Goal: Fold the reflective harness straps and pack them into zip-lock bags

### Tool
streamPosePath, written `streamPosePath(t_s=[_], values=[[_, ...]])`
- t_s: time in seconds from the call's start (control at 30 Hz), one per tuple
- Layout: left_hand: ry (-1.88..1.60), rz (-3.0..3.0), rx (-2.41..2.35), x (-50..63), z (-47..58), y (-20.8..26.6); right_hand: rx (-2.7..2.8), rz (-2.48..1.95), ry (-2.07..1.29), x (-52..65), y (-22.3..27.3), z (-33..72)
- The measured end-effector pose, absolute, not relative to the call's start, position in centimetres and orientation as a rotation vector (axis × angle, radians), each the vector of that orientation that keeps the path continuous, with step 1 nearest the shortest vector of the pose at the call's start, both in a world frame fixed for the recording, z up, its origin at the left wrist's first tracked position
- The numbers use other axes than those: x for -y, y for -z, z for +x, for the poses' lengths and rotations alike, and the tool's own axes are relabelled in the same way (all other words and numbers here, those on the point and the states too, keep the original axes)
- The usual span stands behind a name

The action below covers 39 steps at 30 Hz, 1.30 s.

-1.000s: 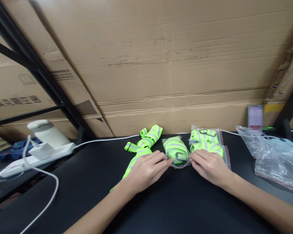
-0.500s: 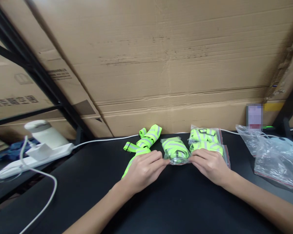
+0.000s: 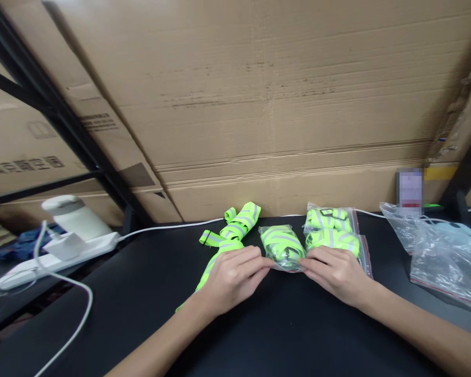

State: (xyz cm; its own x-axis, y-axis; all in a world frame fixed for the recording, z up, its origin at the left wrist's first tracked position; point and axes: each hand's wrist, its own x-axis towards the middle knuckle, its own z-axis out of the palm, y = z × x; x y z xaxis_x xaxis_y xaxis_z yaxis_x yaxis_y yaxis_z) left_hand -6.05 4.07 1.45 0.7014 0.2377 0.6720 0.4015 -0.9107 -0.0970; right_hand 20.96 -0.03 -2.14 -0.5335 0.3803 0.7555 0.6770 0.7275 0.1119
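A clear plastic bag packed with a coiled lime-green, silver-striped strap lies near the middle of the back edge of a black tabletop, drawn between a worker's bare hands. The left hand has its grip pinched on the bag's near left corner, while the right hand pinches the near right corner, fingers curled.

Just right of the bag, two similar filled packets with red-lined openings sit one behind the other: the far packet close to the tabletop's back edge, the near packet partly hidden by the right hand. To the left, loose green strapping trails from the back edge toward the left forearm. Crumpled clear bags spread at the tabletop's right, over part of a pale blue item.

A white cable runs along the back edge to a power strip at the left edge, where a white adapter is plugged in beside a pale bottle. Cardboard rises behind the tabletop, flanked by black metal framing.
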Motion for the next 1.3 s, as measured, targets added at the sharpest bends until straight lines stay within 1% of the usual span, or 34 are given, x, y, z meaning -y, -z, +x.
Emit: streamPosePath(t_s=[0.23,0.63,0.73,0.87,1.3], values=[[0.955,-2.662,0.566,-2.9,-4.8,-1.9,2.133,-0.833,0.552,0.1,2.0,20.4],[0.896,-2.657,0.430,-2.7,-4.7,-1.5,2.170,-0.803,0.451,0.6,2.0,20.3],[0.854,-2.667,0.415,-2.7,-4.6,-1.4,2.173,-0.757,0.480,0.6,1.9,20.2],[0.898,-2.648,0.456,-2.7,-4.6,-1.1,2.164,-0.751,0.510,0.5,1.9,20.0],[0.942,-2.613,0.467,-2.1,-3.9,-0.6,2.127,-0.737,0.421,0.6,2.1,19.4]])
